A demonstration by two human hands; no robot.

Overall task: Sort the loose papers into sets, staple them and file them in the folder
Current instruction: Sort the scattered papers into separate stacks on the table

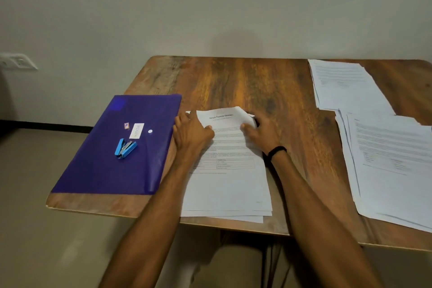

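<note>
Gripping the top end of the paper set (229, 184) with the left hand (191, 133) at one corner and the right hand (259, 133) at the other, thumbs pressed on top. Lying mid-counter (268, 82), just right of the purple folder (112, 170) with the blue stapler (125, 148) on it. Square the fanned bottom edges first, probably by tapping. Keep the pinch firm, then staple one top corner. Leave the far piles (346, 86) alone.
</note>
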